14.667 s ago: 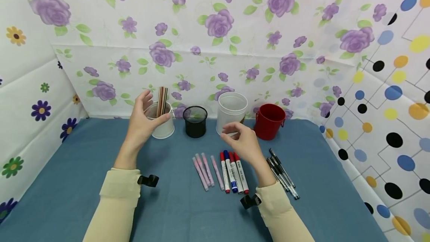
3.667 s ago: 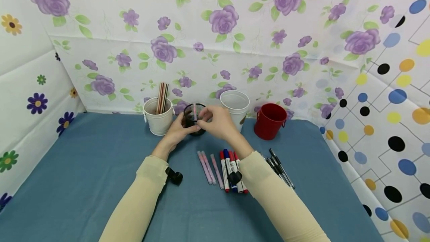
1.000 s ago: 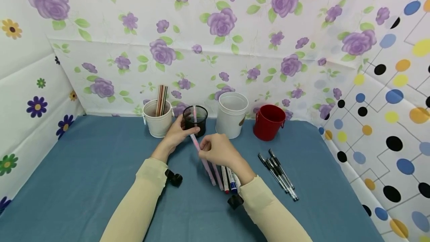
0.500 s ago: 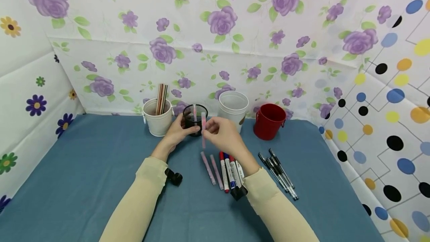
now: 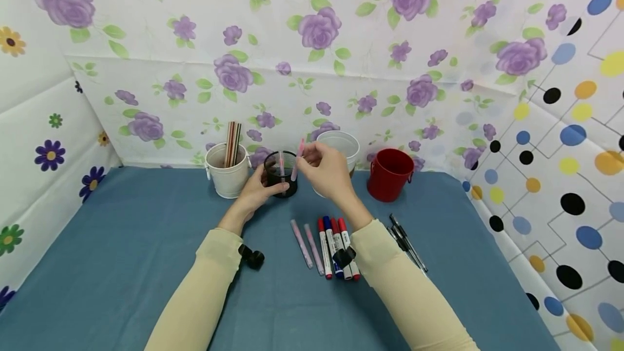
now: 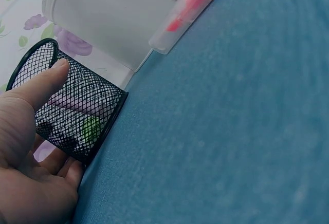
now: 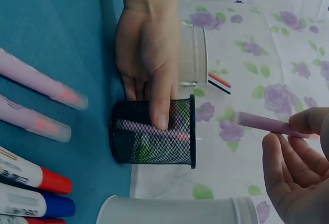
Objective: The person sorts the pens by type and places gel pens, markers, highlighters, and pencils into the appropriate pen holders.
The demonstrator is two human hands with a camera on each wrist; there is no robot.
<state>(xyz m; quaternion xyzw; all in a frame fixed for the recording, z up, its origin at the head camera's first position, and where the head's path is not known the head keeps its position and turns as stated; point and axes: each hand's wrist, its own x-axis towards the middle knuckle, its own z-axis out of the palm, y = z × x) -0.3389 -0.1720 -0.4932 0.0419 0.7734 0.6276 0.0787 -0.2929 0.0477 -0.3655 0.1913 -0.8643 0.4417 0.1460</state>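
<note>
From the head camera, the left hand (image 5: pixel 254 193) curls round the black wire-mesh pen cup (image 5: pixel 280 174) standing on the blue cloth-covered table (image 5: pixel 122 242), thumb on one side and fingers behind. The right hand (image 5: pixel 327 171) pinches a slim pink highlighter pen (image 5: pixel 297 160) between thumb and fingertips, held upright with its lower end at the cup's rim — another pink pen already stands inside. Two more pink pens (image 5: pixel 308 241) and red and blue markers (image 5: pixel 335 240) lie in front.

The left wrist view shows the thumb (image 6: pixel 41 82) pressed flat on the mesh, the fingers tucked behind the cup, and a frosted white plastic cup (image 6: pixel 103 18) just beside it.

In the right wrist view, the held pen (image 7: pixel 264 124) sits just off the cup's mouth (image 7: pixel 192 131), pinched at one end, the remaining fingers loosely bent.
</note>
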